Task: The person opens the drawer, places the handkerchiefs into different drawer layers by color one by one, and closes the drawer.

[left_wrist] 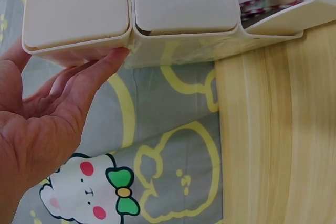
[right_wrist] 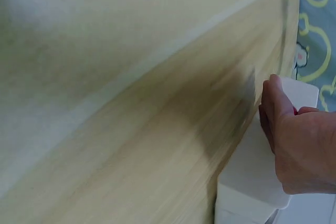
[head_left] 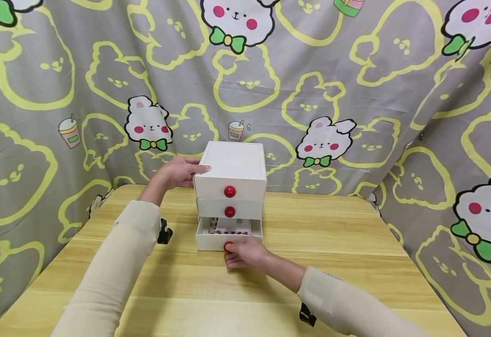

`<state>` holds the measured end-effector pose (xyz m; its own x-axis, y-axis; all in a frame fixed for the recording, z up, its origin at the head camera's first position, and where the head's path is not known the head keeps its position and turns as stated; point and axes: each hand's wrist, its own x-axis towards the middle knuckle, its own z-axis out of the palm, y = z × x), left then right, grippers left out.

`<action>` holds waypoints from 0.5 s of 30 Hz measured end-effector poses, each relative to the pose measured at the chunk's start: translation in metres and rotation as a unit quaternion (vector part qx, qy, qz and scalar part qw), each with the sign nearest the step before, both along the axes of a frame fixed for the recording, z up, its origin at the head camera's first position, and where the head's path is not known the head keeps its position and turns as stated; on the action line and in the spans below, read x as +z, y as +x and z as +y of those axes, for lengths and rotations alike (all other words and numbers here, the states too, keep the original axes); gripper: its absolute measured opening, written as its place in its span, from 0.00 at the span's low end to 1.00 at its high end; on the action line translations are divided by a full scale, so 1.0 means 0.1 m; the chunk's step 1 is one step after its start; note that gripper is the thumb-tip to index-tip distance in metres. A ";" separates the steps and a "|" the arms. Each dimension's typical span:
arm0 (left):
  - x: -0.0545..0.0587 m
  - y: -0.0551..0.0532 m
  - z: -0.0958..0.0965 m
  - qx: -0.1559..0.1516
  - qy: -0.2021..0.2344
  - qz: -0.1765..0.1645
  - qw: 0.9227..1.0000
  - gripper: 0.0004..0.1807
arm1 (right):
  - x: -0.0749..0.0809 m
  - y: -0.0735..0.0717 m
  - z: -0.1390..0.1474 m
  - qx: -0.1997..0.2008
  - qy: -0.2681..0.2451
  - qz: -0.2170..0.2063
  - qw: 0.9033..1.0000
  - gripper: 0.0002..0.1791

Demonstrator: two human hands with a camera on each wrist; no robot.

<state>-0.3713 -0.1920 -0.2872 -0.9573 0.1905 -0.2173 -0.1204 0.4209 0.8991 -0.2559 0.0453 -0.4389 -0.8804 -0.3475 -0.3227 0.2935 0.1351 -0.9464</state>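
Note:
A small white drawer cabinet [head_left: 234, 161] with three stacked drawers and round red knobs stands on the table. Its bottom drawer [head_left: 209, 242] is pulled partly out, and folded cloth with a checkered edge [head_left: 233, 226] shows inside. My right hand [head_left: 249, 252] pinches the bottom drawer's red knob [head_left: 228, 246]; in the right wrist view, the hand [right_wrist: 304, 145] covers most of the knob. At the cabinet's upper left, my left hand [head_left: 180, 172] rests its thumb on the top. Its straight fingers [left_wrist: 97, 74] lie against the side wall.
The wooden table [head_left: 334, 248] extends around the cabinet. Behind it and along both sides hangs a grey curtain [head_left: 245, 103] with cartoon prints. The upper drawer [head_left: 209, 188] and middle drawer [head_left: 209, 209] are closed. Black wrist straps [head_left: 165, 232] show at both sleeves.

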 end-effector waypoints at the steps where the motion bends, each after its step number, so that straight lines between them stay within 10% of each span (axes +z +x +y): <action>1: 0.00 0.00 0.00 -0.001 0.002 -0.001 1.000 0.40 | -0.01 -0.03 0.00 -0.003 -0.001 0.000 1.000 0.16; 15: 0.02 -0.01 0.01 0.000 0.012 -0.008 1.000 0.40 | -0.06 -0.41 -0.04 -0.047 -0.019 -0.005 0.999 0.14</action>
<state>-0.3718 -0.1911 -0.2855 -0.9535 0.1965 -0.2286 -0.1353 0.3986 0.9071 -0.2973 0.0416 -0.4445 -0.9069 -0.2747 -0.3194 0.3120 0.0713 -0.9474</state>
